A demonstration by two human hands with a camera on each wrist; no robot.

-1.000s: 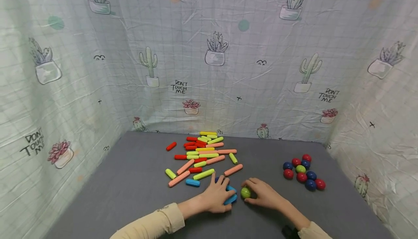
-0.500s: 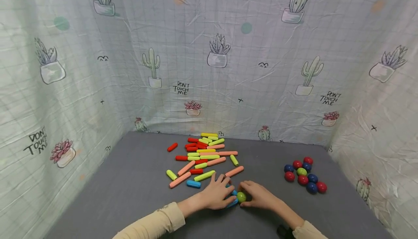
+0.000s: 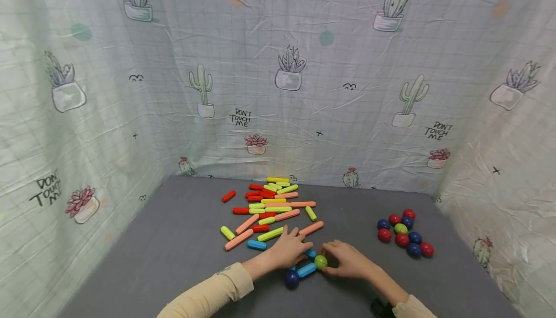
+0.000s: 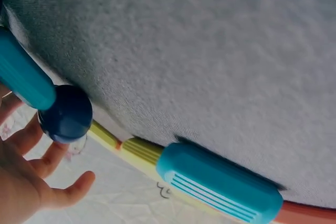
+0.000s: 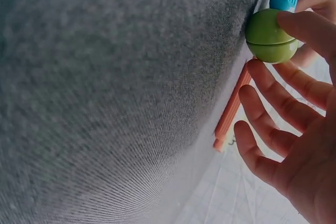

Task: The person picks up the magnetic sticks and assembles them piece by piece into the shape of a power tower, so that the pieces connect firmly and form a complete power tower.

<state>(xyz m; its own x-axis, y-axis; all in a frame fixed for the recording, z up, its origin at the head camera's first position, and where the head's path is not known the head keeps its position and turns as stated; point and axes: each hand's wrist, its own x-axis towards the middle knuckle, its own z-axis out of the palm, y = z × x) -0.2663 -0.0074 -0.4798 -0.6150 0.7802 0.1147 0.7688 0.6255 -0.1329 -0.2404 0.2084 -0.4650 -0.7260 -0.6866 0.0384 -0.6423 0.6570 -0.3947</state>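
A frame of short light-blue building rods and balls lies between my hands. My right hand (image 3: 347, 258) holds its green ball (image 3: 320, 262), thumb on one side and fingertips on the other, as the right wrist view (image 5: 272, 35) shows. My left hand (image 3: 286, 249) pinches around a blue rod (image 3: 310, 254) that leads to the green ball; its exact contact is partly hidden. Another blue rod (image 3: 307, 270) links the green ball to a dark blue ball (image 3: 292, 279) in front. In the left wrist view, a dark blue ball (image 4: 65, 114) sits by the left fingers with a rod attached.
A loose blue rod (image 3: 257, 245) lies left of my left hand. Behind it spread several red, yellow-green and salmon rods (image 3: 278, 209). Several red, blue and green balls (image 3: 401, 240) cluster at the right. Patterned cloth (image 3: 260, 91) encloses the grey tabletop (image 3: 165, 260).
The green ball came left with my right hand and now meets the blue rods. My left hand shifted slightly away from me, its thumb drew inward, and the front dark blue ball became visible.
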